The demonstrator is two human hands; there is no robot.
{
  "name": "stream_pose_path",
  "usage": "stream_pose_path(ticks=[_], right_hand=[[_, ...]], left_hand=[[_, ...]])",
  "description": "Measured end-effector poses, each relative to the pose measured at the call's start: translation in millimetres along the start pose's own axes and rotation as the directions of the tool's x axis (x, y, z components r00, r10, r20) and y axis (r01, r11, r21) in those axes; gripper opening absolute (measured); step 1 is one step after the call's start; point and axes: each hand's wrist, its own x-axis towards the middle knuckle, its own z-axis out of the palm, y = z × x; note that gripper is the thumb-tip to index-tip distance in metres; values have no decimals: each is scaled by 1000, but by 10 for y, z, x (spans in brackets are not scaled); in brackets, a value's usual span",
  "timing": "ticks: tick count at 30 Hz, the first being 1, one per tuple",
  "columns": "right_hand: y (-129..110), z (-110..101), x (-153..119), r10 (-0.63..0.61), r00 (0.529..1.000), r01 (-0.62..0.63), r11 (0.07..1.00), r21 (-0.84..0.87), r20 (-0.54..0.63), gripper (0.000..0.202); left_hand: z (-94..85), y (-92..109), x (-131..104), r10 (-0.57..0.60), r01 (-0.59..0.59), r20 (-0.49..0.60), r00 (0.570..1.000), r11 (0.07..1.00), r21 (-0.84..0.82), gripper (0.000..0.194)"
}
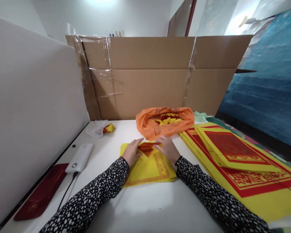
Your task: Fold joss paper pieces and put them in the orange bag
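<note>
A small folded sheet of joss paper, with its orange-red side up and a point toward me, lies over a stack of yellow joss paper on the white table. Its left end is pinched by my left hand, thumb on the near side. At the right end, my right hand grips the same folded paper with curled fingers. Just beyond the hands sits an orange plastic bag, its mouth spread around several folded yellow and red paper pieces.
Larger red-and-yellow paper sheets are piled at right, a smaller stack on top. On the left are a white power bank with cable, a dark red case and a clear plastic bag. Cardboard stands behind.
</note>
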Motion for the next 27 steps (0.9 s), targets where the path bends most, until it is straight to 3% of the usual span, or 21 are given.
stream_pose_path(ticks=[3, 5, 7, 11, 14, 16, 18, 20, 23, 27], right_hand=[[-208, -50, -187, -293, 947, 274, 951, -147, -129, 15], [-306, -30, -340, -439, 894, 415, 886, -206, -87, 18], [-341, 18, -455, -487, 873, 474, 859, -194, -24, 19], [-260, 94, -419, -365, 931, 364, 930, -55, -13, 17], [-173, 109, -192, -190, 980, 190, 982, 2, 52, 19], [-152, 129, -45, -84, 990, 87, 996, -27, 114, 22], [-173, 172, 29, -46, 987, 55, 997, -54, 156, 27], [-224, 236, 7, -88, 977, 100, 994, -52, 192, 31], [-310, 352, -156, -138, 969, 160, 982, -97, 206, 32], [-361, 487, -365, -141, 969, 179, 966, -186, 204, 51]], left_hand=[[-62, -62, -116, 164, -156, -46, 985, 978, 137, 36], [-33, -120, -260, 279, -276, -9, 960, 953, 125, 27], [33, -168, -416, 283, -283, 27, 959, 959, 8, 25], [100, -210, -568, -32, 51, 64, 997, 950, -309, 19], [68, -236, -483, -200, 213, 73, 977, 911, -353, 16], [52, -258, -380, -286, 294, 79, 955, 884, -364, 20], [57, -269, -282, -333, 338, 77, 940, 871, -356, 25], [80, -256, -212, -354, 357, 71, 933, 875, -326, 21], [122, -193, -159, -342, 347, 66, 937, 897, -273, 15], [153, -110, -146, -316, 324, 73, 946, 918, -230, 17]])
